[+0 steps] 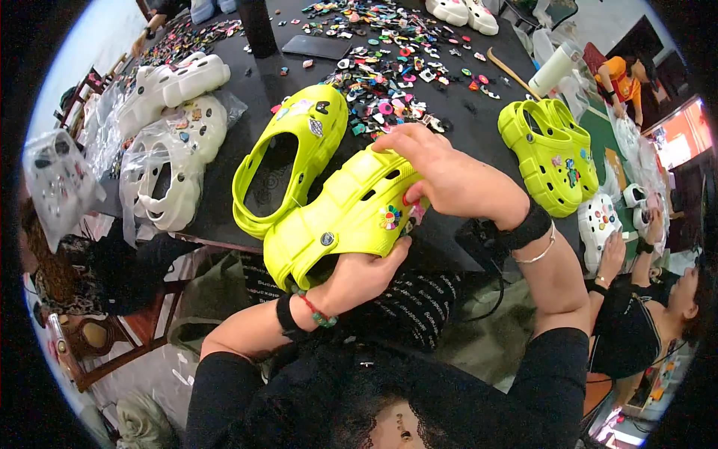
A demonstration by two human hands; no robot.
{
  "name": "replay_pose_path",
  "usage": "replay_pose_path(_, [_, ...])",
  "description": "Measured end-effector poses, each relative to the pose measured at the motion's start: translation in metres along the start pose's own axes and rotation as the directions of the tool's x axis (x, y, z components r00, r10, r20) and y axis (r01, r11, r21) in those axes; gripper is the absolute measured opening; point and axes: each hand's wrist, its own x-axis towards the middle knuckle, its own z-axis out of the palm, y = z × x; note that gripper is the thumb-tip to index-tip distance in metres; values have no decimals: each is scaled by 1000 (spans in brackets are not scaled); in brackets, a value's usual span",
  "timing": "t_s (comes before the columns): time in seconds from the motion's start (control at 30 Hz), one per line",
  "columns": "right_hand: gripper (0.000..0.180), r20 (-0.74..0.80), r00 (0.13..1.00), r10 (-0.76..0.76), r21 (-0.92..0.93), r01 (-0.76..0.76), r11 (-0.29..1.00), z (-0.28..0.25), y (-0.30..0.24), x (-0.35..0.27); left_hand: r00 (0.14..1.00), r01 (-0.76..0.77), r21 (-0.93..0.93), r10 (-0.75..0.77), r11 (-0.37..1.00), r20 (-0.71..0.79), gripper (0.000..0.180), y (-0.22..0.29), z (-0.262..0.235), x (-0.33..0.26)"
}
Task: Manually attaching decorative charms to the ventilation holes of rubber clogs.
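My half-curled left hand (363,280) and right hand (456,178) hold this likely light, springy lime clog (340,206) sensibly, at opening and toe.

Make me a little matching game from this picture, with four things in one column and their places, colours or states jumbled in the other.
Column one
1. Left hand
2. Right hand
3. Flower-shaped charm
4. White clog at the left

Column two
A. Partly covered by clear plastic
B. Over the toe end of the held lime-green clog
C. At the foot opening of that same clog
D. Many-coloured petals, on the side of the held clog

Right pairs: 1-C, 2-B, 3-D, 4-A
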Motion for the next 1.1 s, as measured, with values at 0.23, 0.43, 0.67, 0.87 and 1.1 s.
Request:
replay_pose_path(0.23, [62,67,986,-150,308,123,943,-12,13,-6,993,-40,-180,19,983,-114,34,2,7,3])
replay_pose_path(0.43, [64,8,985,-174,302,163,939,-12,17,-11,993,-39,-187,17,982,-119,33,-4,9,1])
replay_pose_path(0.67, [70,0,999,-46,253,45,966,1,16,-5,1000,-19,-251,14,968,-20,37,1,-2,2])
replay_pose_path(0.87, [76,-106,992,-75,131,88,987,13,13,-9,1000,-29,-163,26,986,-17,41,1,-5,2])
replay_pose_path(1.1, [62,-28,995,92,535,-63,843,11,26,-10,998,60,-269,-56,961,21,46,19,-11,8])
